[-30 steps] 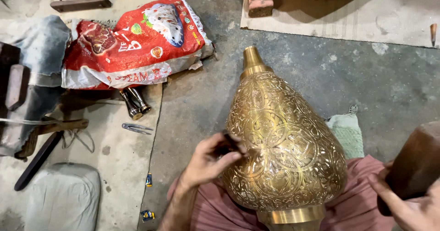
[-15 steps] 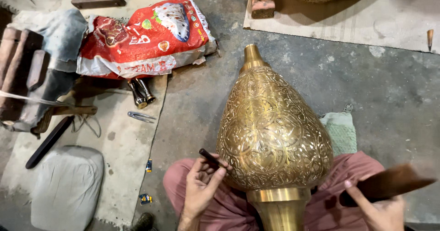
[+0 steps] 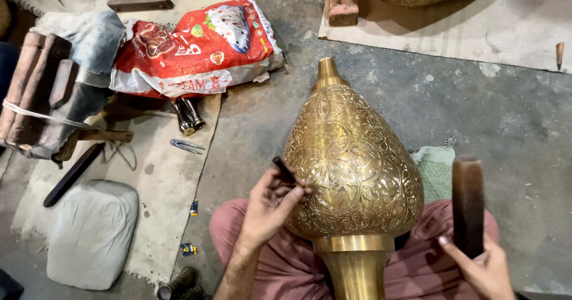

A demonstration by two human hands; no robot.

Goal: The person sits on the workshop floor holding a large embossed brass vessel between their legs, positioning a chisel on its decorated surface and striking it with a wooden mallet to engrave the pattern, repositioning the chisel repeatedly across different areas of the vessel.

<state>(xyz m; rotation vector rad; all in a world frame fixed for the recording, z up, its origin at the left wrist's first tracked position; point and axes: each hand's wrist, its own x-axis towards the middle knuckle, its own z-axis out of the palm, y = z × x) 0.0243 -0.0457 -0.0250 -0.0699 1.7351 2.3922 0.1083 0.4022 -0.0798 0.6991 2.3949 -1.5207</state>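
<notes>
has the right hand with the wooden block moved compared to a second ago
Yes. The right hand has lifted the wooden block from a tilted spot low beside the brass vessel to upright, over the green cloth.

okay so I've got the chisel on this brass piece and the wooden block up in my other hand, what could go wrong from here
1. The left hand pinches the thin dark chisel close to the brass; an off-line blow from the wooden block in the right hand could hit the fingers.
2. The engraved brass vessel is curved, so the tip may skid and scratch the pattern.
3. It rests only on the lap, so it may roll.
</notes>
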